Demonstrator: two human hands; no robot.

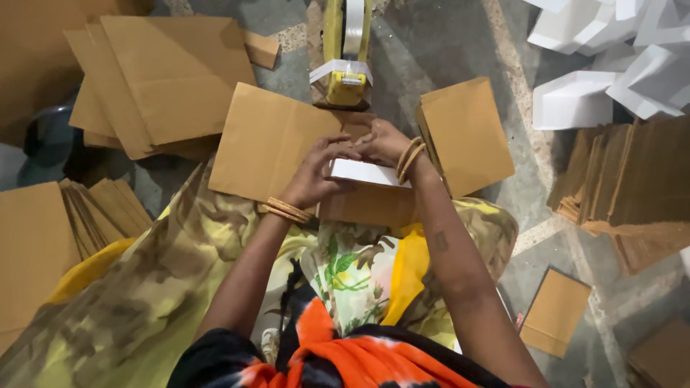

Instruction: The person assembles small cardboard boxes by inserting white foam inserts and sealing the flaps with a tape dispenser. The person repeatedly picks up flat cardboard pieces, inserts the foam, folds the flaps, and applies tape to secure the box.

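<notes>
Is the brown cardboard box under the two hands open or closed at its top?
Open. The brown cardboard box has flaps spread outward, and a white insert shows inside beneath the left hand and right hand.

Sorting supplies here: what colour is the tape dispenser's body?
Yellow; the tape dispenser shows best in the head view.

Both arms stretched forward, left hand [310, 176] and right hand [381, 142] meeting, fingers curled in grip.
</notes>
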